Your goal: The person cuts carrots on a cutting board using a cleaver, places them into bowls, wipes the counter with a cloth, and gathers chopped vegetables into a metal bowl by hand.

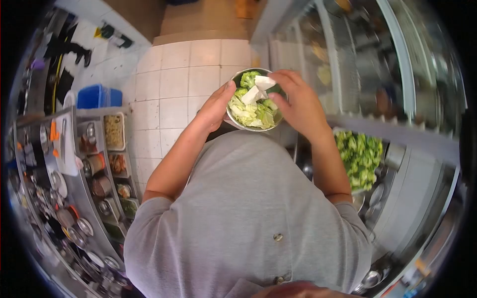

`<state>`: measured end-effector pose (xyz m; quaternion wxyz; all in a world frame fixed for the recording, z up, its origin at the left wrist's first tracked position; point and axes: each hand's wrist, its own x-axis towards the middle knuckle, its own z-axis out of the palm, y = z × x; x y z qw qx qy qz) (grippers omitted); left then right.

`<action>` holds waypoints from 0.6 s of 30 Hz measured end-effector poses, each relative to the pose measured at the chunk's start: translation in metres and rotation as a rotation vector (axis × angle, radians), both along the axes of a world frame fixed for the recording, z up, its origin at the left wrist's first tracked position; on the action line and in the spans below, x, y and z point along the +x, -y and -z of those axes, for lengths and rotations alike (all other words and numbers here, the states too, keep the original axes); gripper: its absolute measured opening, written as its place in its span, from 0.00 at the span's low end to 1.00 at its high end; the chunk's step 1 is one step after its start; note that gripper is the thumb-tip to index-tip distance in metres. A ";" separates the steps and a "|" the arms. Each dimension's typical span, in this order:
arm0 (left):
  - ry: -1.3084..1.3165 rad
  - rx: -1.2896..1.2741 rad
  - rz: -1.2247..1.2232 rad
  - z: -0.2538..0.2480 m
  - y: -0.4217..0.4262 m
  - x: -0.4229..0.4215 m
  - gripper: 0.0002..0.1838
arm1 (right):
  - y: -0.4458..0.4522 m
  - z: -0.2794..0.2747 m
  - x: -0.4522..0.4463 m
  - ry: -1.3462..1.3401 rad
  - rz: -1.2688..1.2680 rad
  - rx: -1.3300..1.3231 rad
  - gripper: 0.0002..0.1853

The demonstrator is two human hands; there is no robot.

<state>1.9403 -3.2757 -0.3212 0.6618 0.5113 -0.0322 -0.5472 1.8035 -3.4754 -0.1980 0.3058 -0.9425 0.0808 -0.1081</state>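
A round metal bowl (275, 125) is held out in front of my body. My left hand (218, 105) grips its left side, thumb up by the rim. Inside lie broccoli florets (250, 78), pale green cabbage leaves (248, 113) and white blocks (254, 95) that look like tofu. Over the bowl's right side, my right hand (296, 102) is curved with thumb and fingers apart. Its fingertips are beside the upper white block; whether they touch it I cannot tell.
Stepped shelving on the left carries food trays (115, 132), jars and a white board (64, 144). A blue bin (99, 97) stands on the tiled floor (176, 79). To my right are a heap of cut broccoli (358, 159) and a glass-fronted cabinet (357, 59).
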 end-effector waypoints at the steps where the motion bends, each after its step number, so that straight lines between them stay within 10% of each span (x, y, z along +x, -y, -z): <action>1: 0.004 -0.003 -0.042 0.003 -0.012 0.023 0.37 | -0.001 0.000 0.031 0.004 -0.042 -0.003 0.21; 6: 0.053 0.038 -0.246 0.024 -0.090 0.144 0.36 | 0.024 0.090 0.186 0.108 0.071 0.270 0.14; 10: 0.095 0.152 -0.353 0.008 -0.159 0.240 0.38 | 0.079 0.269 0.235 -0.498 0.226 0.153 0.25; 14: 0.084 0.199 -0.591 0.001 -0.222 0.316 0.38 | 0.128 0.487 0.122 -1.122 -0.174 -0.205 0.41; 16: 0.075 0.211 -0.705 0.018 -0.256 0.358 0.38 | 0.090 0.461 0.128 -1.276 -0.081 0.477 0.29; 18: 0.057 0.199 -0.869 0.020 -0.278 0.390 0.37 | 0.078 0.461 0.166 -1.372 -0.095 0.509 0.28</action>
